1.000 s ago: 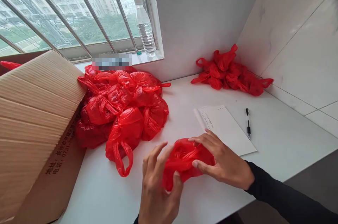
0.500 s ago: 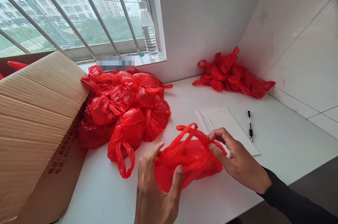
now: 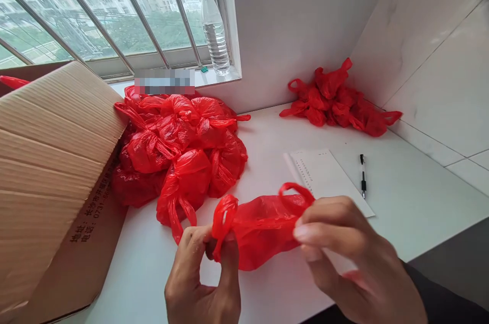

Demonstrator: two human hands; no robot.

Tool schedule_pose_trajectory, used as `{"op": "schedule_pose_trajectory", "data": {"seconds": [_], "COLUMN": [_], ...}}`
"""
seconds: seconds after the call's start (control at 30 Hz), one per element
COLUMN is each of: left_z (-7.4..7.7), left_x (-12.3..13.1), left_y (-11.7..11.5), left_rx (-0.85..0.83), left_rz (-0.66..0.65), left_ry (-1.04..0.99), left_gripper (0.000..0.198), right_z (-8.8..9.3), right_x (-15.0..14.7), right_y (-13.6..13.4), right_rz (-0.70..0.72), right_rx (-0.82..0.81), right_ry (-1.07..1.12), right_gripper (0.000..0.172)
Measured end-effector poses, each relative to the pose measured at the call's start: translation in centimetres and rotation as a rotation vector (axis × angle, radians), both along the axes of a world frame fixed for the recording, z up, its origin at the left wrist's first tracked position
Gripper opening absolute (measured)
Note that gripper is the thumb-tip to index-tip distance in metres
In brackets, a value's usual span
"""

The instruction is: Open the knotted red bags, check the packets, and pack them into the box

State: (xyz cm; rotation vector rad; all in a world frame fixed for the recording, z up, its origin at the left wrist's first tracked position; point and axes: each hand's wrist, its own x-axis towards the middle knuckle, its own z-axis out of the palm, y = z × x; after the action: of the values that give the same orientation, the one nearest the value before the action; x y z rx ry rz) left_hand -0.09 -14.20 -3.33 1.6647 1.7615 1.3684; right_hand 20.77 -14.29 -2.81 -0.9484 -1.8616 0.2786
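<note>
A red plastic bag [image 3: 263,232] is stretched sideways between my two hands, just above the white table. My left hand [image 3: 208,273] pinches the bag near its left handle loop, which stands up over the fingertips. On the other side my right hand [image 3: 344,247] is closed on the bag's right edge, close to the second handle loop. The bag's middle looks thin and partly see-through; whether anything lies inside I cannot tell. Just beyond my left hand rests a pile of knotted, filled red bags [image 3: 183,145].
An open cardboard box [image 3: 57,151] stands at the left. More crumpled red bags [image 3: 336,100] lie in the far right corner. A white notepad [image 3: 324,171] and a black pen [image 3: 362,176] lie to the right. On the sill stands a water bottle [image 3: 215,33].
My left hand has gone from open beside the bag to pinching its left handle side. My right hand has come nearer, and the bag's handles are now spread apart.
</note>
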Motion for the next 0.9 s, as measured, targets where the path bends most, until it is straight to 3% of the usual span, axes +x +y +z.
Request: {"op": "schedule_pose_trajectory", "data": {"seconds": [0.07,0.17,0.4,0.53,0.7,0.9], "left_z": [0.4,0.7,0.4,0.1,0.1,0.5], "left_x": [0.1,0.0,0.4,1.0,0.9,0.7], "left_y": [-0.2,-0.5,-0.2,0.2,0.4,0.2], "left_rx": [-0.079,-0.154,-0.257,-0.318,-0.271,-0.212], "left_rz": [-0.007,-0.042,-0.097,-0.145,-0.088,-0.08], "left_ry": [-0.112,-0.279,-0.475,-0.416,-0.372,-0.319], "left_gripper": [0.007,0.012,0.022,0.025,0.023,0.018], "right_z": [0.1,-0.8,-1.4,-0.9,0.2,0.0], "right_x": [-0.9,-1.5,-1.3,-1.1,-1.4,-2.7], "right_y": [0.5,1.3,1.3,1.3,0.6,0.1], "right_rz": [0.129,0.069,-0.036,-0.109,-0.288,-0.065], "right_rx": [-0.035,-0.122,-0.215,-0.236,-0.099,-0.126], "right_ry": [-0.174,-0.386,-0.622,-0.661,-0.641,-0.555], "right_gripper": [0.037,0.018,0.035,0.032,0.037,0.039]}}
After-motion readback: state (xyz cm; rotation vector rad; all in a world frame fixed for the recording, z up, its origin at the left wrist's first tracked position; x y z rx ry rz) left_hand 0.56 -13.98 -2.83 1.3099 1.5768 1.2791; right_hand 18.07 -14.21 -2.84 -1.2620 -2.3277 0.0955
